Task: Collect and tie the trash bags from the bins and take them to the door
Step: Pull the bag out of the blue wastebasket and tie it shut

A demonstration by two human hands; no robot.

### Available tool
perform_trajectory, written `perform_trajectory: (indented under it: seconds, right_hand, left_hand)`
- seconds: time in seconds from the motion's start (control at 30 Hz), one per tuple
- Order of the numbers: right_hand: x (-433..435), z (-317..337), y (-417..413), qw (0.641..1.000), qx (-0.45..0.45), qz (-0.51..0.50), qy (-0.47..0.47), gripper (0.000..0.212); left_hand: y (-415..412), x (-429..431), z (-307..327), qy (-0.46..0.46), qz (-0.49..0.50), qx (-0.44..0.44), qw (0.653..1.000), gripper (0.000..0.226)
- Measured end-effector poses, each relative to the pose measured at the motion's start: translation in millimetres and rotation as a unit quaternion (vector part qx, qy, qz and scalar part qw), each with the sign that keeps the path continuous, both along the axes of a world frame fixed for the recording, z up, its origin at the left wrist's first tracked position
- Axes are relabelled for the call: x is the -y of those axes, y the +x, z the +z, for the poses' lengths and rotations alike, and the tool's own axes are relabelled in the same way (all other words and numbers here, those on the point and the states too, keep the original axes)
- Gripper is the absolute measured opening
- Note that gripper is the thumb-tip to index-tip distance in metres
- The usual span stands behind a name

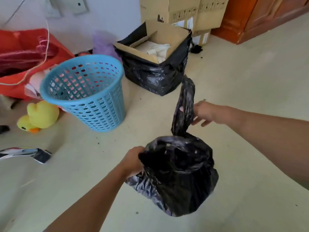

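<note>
A full black trash bag [180, 180] sits on the pale floor in front of me. My left hand [133, 160] grips the bag's rim on its left side. My right hand [203, 113] holds the bag's far handle, a long black strip pulled up and away from the bag. A blue perforated bin [93, 96] stands to the left with no bag in it. Behind it is a cardboard-box bin [167, 39] lined with another black trash bag [150, 76], holding paper and cardboard.
A yellow plush duck [37, 117] lies left of the blue bin. Red bags [25, 52] pile against the wall. Stacked cardboard boxes [192, 12] and a wooden cabinet [260, 19] stand at the back right. A shoe [26, 154] lies at the left.
</note>
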State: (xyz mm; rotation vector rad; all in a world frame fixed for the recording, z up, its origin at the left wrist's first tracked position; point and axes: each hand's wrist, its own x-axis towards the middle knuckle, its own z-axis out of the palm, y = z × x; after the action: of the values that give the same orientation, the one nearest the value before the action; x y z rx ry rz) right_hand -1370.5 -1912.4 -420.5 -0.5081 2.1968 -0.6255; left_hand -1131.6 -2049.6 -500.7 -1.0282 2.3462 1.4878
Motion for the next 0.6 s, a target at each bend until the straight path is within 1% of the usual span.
perform_trajectory:
  seconds: [0.03,0.07,0.1,0.13,0.17,0.2,0.23,0.3,0.33,0.37,0.43,0.47,0.5,0.6]
  right_hand:
    - [1.6,5.7,2.7,1.0,0.014,-0.009,-0.023,0.041]
    - [1.0,10.5,6.5,0.998,0.04,-0.025,-0.045,0.046]
    - [-2.8,15.0,11.8,0.994,0.079,-0.045,-0.06,0.054]
    - [-8.2,18.2,17.0,0.987,0.128,-0.065,-0.076,0.067]
    - [-15.3,18.1,19.6,0.977,0.176,-0.083,-0.09,0.08]
    - [-21.6,15.5,20.9,0.966,0.217,-0.092,-0.107,0.087]
    - [-28.4,12.0,21.9,0.958,0.245,-0.092,-0.119,0.088]
    - [-39.1,4.7,24.6,0.951,0.275,-0.062,-0.126,0.078]
    - [-39.6,0.3,27.1,0.956,0.267,-0.042,-0.114,0.073]
    - [-37.7,-3.9,31.2,0.967,0.236,-0.023,-0.096,0.076]
    - [-27.2,-15.2,41.9,0.986,0.153,-0.003,-0.059,0.103]
    - [-21.6,-19.8,48.7,0.99,0.123,-0.006,-0.065,0.111]
    - [-17.5,-24.4,55.1,0.991,0.105,-0.019,-0.086,0.114]
    - [-15.3,-41.7,58.3,0.984,0.091,-0.071,-0.137,0.113]
  left_hand:
    - [-2.6,-0.1,-2.7,-0.021,0.012,0.004,1.0,0.013]
    - [-3.2,0.7,-9.0,-0.012,0.075,-0.021,0.997,0.016]
    - [-0.8,-2.0,-1.5,0.032,0.154,-0.024,0.987,0.017]
    - [0.5,-3.2,3.2,0.061,0.228,-0.042,0.971,0.017]
    - [3.4,-4.9,12.5,0.096,0.282,-0.046,0.953,0.018]
    - [6.3,-5.0,14.9,0.109,0.312,-0.043,0.943,0.02]
    - [9.3,-5.1,19.2,0.12,0.336,-0.04,0.933,0.022]
    - [10.0,-1.8,18.5,0.105,0.348,-0.034,0.931,0.026]
    - [8.8,-0.9,18.8,0.093,0.351,-0.035,0.931,0.024]
    - [7.8,-2.4,21.7,0.09,0.346,-0.038,0.933,0.022]
    - [5.1,-7.1,30.4,0.091,0.33,-0.062,0.937,0.029]
    - [4.5,-11.3,35.7,0.104,0.332,-0.077,0.934,0.032]
    - [4.4,-15.3,40.9,0.132,0.335,-0.095,0.928,0.033]
    - [4.7,-23.4,51.9,0.226,0.352,-0.11,0.902,0.024]
